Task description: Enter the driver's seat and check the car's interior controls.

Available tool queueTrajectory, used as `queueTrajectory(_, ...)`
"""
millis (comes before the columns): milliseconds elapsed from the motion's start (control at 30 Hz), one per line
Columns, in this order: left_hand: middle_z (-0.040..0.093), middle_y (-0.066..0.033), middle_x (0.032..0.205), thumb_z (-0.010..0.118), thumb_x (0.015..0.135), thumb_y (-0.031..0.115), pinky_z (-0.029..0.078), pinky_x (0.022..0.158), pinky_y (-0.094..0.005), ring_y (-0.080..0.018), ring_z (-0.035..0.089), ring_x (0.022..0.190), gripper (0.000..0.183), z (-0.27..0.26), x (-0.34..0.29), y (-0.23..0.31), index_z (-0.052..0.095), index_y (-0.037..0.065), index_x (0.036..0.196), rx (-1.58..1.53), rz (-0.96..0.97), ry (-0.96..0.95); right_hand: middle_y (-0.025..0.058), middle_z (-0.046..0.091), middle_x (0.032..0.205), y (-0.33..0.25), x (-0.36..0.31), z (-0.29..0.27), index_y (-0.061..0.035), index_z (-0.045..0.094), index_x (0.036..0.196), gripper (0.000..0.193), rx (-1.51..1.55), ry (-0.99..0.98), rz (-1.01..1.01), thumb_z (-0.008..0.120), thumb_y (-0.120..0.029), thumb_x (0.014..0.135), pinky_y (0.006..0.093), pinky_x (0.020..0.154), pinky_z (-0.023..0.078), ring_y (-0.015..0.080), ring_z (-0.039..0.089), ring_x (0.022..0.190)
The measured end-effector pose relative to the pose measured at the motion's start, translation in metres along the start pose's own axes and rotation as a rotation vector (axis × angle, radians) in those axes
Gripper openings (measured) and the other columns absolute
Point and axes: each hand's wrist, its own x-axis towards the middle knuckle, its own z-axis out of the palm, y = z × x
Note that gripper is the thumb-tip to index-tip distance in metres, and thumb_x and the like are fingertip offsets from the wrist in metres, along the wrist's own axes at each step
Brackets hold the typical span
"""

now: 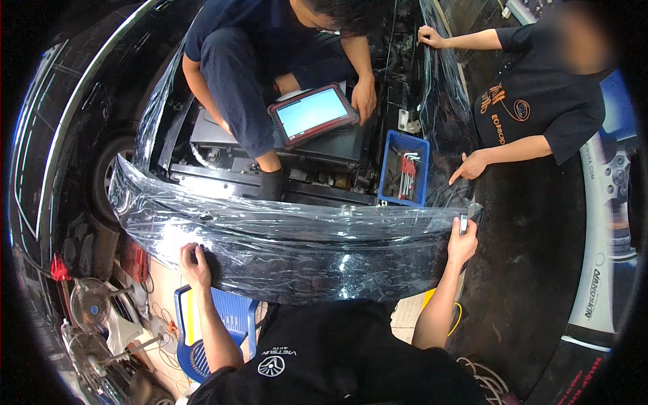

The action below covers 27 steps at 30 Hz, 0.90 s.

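Note:
A long, curved black car panel, like a bumper, stretches across in front of me under clear, wrinkled plastic film. Against its lower left part rests my left hand, fingers curled; whatever they hold, if anything, is hidden. My right hand is closed at the panel's right end, with a small, flat silver piece upright between the fingers. Just beyond that end, a blue tray holds hex keys, some in a red holder.
A person crouches in the open engine bay with a lit tablet. Another person stands at the right, one hand pointing near the tray. A blue plastic chair and a fan stand at lower left.

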Motion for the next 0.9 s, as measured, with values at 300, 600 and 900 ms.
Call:
queueTrajectory(300,0.061,-0.0137,0.09,0.058,0.084,0.008,0.046,0.081,-0.0368,-0.0287,0.059,0.087,0.01,-0.0002,0.0,0.0014,0.061,0.0,0.089,0.0,0.01,0.003,0.0181,0.067,0.075,0.0021,0.0008,0.0006,-0.0088,0.063,0.097,0.036,0.013,-0.021,0.016,0.068,-0.04,0.08,0.0464,0.062,0.048,0.0375,0.065,0.071)
queueTrajectory(600,0.061,-0.0133,0.089,0.059,0.084,0.007,0.046,0.079,-0.0364,-0.0287,0.059,0.085,0.009,0.0006,0.0,0.0,0.061,0.0,0.088,-0.021,0.016,0.013,0.0186,0.067,0.077,0.0026,0.001,0.0011,-0.0087,0.063,0.098,0.037,-0.001,-0.022,0.021,0.068,-0.041,0.08,0.0463,0.063,0.048,0.0377,0.065,0.073)
queueTrajectory(900,0.061,-0.0131,0.089,0.059,0.083,0.006,0.046,0.079,-0.0365,-0.0287,0.059,0.085,0.008,-0.0007,0.0004,0.0015,0.061,-0.001,0.088,-0.009,0.013,0.009,0.0173,0.067,0.076,-0.0011,0.0001,-0.0011,-0.0098,0.063,0.098,0.037,-0.004,-0.019,0.016,0.067,-0.042,0.08,0.0465,0.062,0.048,0.0374,0.065,0.071)
